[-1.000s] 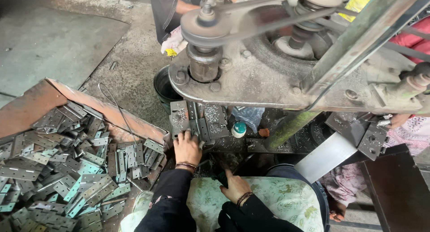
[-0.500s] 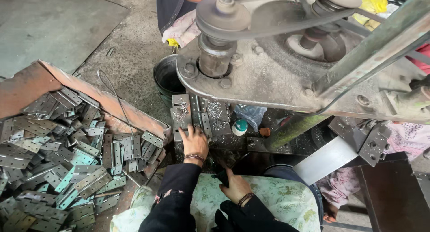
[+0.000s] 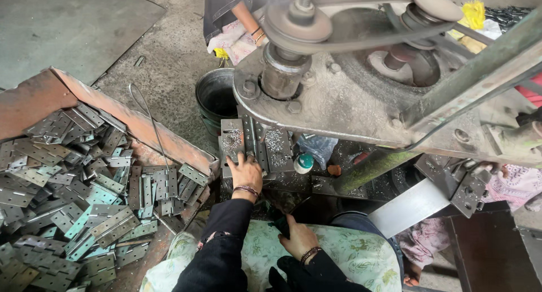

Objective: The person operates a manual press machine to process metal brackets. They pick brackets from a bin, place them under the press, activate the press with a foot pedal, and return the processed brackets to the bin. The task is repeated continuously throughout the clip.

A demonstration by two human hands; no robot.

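Two hands work below the grey belt-driven press (image 3: 361, 94): the left hand (image 3: 247, 173) lies flat, fingers spread, steadying a perforated grey metal hinge plate (image 3: 232, 141) at its base, while the right hand (image 3: 298, 239) curls loosely over the green floral cloth (image 3: 350, 258), holding nothing I can make out.

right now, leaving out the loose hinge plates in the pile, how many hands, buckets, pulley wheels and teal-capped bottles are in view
person's own hands: 2, left hand on the grey metal hinge plates at the machine, right hand at the lap
dark round metal bucket: 1
grey metal pulley wheels: 2, one nearer, one farther
small white bottle with teal cap: 1
total: 6
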